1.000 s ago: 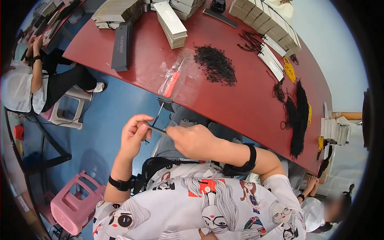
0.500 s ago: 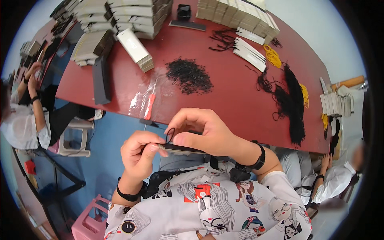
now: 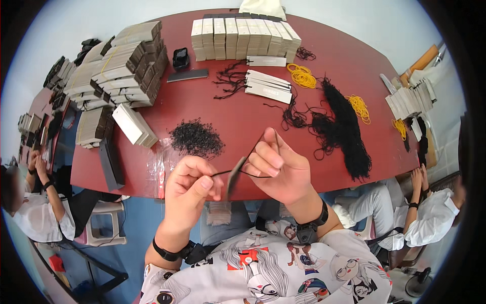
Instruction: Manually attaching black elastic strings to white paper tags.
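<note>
A thin black cord (image 3: 221, 173) runs between my two hands over the near edge of the table. My left hand (image 3: 191, 186) pinches one part of it between thumb and fingertips. With fingers bent, my right hand (image 3: 283, 169) holds the other part, drawn up to a fingertip and back down in a narrow loop. Between the hands a slim tag (image 3: 236, 172) hangs on the cord, turned nearly edge-on and blurred. Beneath it, a bundle of tags (image 3: 218, 213) rests by my lap, partly hidden.
On the red table (image 3: 243, 119) lie a heap of small black pieces (image 3: 196, 138), corded white tags (image 3: 268, 86), yellow rubber bands (image 3: 301, 76) and a black cord hank (image 3: 349, 137). Stacked tags (image 3: 243, 38) stand behind; bundles (image 3: 124, 66) rise left. People sit at both sides.
My hands have moved apart and the right one has risen. The tag, earlier held flat between them, now hangs on the stretched cord. The view has tilted up, showing more of the table.
</note>
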`<act>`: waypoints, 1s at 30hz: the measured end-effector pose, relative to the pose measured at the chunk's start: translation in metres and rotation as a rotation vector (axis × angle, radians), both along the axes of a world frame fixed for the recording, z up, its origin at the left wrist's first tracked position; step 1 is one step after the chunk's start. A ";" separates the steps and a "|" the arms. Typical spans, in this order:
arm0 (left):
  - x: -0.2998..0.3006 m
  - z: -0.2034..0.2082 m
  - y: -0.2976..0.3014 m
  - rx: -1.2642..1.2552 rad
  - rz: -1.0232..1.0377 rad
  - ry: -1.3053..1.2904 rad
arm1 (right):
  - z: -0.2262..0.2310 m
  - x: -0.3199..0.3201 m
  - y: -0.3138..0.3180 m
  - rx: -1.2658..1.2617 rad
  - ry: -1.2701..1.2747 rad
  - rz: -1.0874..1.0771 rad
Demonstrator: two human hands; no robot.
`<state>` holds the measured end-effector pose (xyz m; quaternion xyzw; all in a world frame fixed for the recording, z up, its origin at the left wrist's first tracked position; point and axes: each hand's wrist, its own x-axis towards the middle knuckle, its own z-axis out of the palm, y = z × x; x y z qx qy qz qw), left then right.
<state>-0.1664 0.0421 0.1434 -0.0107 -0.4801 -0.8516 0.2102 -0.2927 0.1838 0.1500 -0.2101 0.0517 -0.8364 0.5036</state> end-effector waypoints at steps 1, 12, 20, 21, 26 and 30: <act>-0.004 0.002 0.002 -0.005 -0.009 0.002 | -0.003 -0.003 0.003 0.012 0.049 -0.065; -0.018 0.029 0.026 -0.151 0.140 -0.181 | 0.017 0.002 0.014 0.452 0.955 -0.610; -0.019 0.027 0.024 -0.433 0.145 -0.031 | 0.040 0.003 0.014 0.567 0.803 -0.495; -0.023 0.023 0.021 -0.534 0.158 0.044 | 0.044 0.000 0.014 0.543 0.761 -0.415; -0.030 0.010 0.006 -0.155 -0.262 -0.051 | 0.065 -0.013 0.013 0.461 0.720 -0.201; -0.032 0.008 0.006 -0.337 -0.368 -0.208 | 0.075 -0.039 0.030 0.651 0.979 -0.380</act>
